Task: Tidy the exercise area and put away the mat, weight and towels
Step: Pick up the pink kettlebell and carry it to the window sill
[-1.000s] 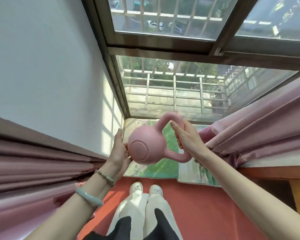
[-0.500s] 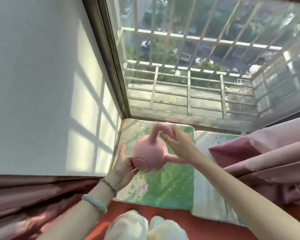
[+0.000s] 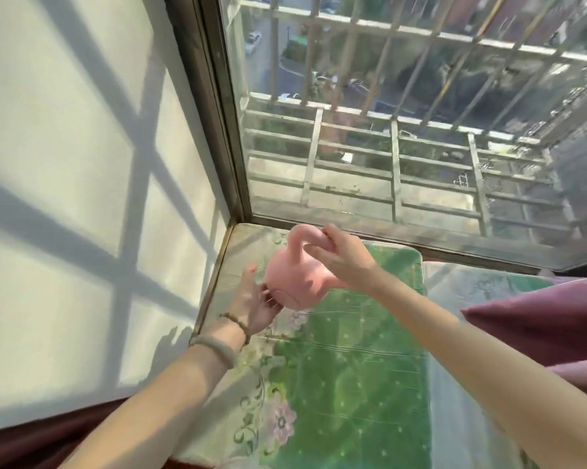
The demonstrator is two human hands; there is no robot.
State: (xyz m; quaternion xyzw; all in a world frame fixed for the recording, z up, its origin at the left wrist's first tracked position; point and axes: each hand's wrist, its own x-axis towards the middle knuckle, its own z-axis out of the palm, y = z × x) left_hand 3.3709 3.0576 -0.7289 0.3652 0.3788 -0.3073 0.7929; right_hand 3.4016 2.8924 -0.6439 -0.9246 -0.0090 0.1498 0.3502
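Observation:
A pink kettlebell (image 3: pixel 293 277) hangs tilted just above the far left corner of the bay-window ledge. My right hand (image 3: pixel 341 257) grips its looped handle from the right. My left hand (image 3: pixel 256 302) cups the flat underside of the bell with fingers spread. Below it lies a green floral cushion mat (image 3: pixel 346 377) that covers the ledge. No towel or exercise mat is in sight.
A white wall (image 3: pixel 82 198) closes the ledge on the left. The window glass (image 3: pixel 370 137) with outside bars runs along the back. A pink curtain (image 3: pixel 539 326) bulges in from the right. A paler cushion (image 3: pixel 471 289) lies beside the green one.
I have leaned in over the ledge. Both hands carried the kettlebell forward and down towards the ledge's left corner, and my feet and the red floor have left the view.

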